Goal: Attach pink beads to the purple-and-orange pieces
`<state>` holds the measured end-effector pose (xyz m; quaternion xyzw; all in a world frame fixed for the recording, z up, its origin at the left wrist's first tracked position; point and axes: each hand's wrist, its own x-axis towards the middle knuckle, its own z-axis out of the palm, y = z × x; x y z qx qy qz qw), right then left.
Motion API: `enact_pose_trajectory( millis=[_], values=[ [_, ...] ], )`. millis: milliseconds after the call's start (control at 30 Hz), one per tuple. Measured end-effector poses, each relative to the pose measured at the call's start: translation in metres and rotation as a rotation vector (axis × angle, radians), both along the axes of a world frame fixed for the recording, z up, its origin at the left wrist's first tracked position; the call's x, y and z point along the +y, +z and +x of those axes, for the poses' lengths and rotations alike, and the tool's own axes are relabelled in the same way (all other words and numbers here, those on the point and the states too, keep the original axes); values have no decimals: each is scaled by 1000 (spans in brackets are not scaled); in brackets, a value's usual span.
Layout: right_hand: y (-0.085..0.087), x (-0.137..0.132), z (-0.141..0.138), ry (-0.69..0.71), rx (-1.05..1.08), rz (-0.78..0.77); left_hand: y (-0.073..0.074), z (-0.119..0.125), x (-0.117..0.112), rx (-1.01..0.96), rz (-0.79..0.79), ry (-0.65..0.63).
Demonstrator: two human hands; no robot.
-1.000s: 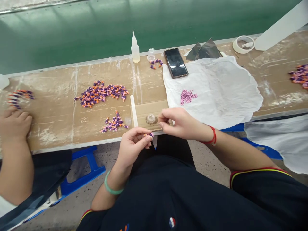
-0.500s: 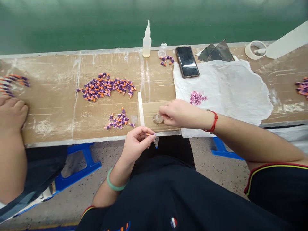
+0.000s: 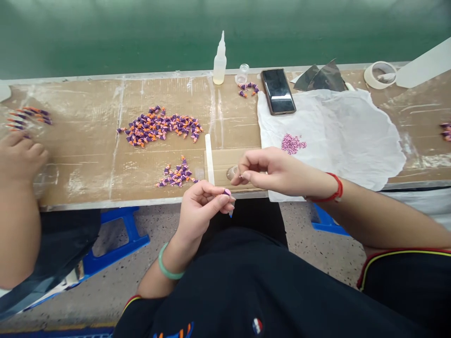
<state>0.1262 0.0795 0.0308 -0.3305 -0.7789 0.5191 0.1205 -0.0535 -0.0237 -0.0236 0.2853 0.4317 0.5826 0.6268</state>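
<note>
In the head view, the left hand (image 3: 202,218) pinches a small purple-orange piece (image 3: 227,192) in its fingers, just past the front edge of the desk (image 3: 81,155). The right hand (image 3: 278,171) is almost closed beside a clear cup (image 3: 232,172) on cardboard (image 3: 225,159); I cannot tell if it holds something. A big heap of pieces (image 3: 158,126) and a smaller heap (image 3: 176,176) lie there, and pink beads (image 3: 293,143) lie on white paper (image 3: 352,136).

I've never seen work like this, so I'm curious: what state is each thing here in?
left hand, pinching a small purple piece
right hand, fingertips pinched together
bottle, upright, partly full
phone, lying face up, screen dark
tape roll, lying flat
white sheet, spread out, crinkled
</note>
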Motion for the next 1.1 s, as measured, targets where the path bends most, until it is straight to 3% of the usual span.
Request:
enact_pose_trajectory(
  millis=[67,133,500,1100],
  values=[
    [4,-11,1,-12,98,-167,8,2,-1,-43,61,-8],
    [7,-19,3,-1,136,-192,16,4,-2,-67,105,-20],
    [23,-31,8,84,144,163,31,12,-8,51,117,5],
    [26,-33,8,96,145,215,36,16,-9,110,166,24]
  ],
)
